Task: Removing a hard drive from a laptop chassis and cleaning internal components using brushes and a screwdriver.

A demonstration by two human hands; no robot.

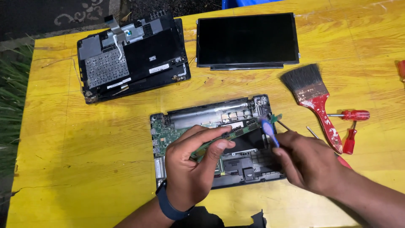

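Note:
An opened laptop base (211, 114) with a green circuit board lies in the middle of the yellow table (84, 139). My left hand (194, 164) pinches a narrow green memory card (236, 133) and holds it tilted above the base. My right hand (308, 162) grips a blue-handled tool (268, 131) whose tip points at the card's right end, near the base's upper right corner.
A detached laptop cover with a keyboard underside (133, 57) lies at the back left, a loose black screen panel (247, 40) at the back centre. A red-handled paintbrush (316, 97) and two small red screwdrivers (352, 122) rest to the right. Grass borders the table's left edge.

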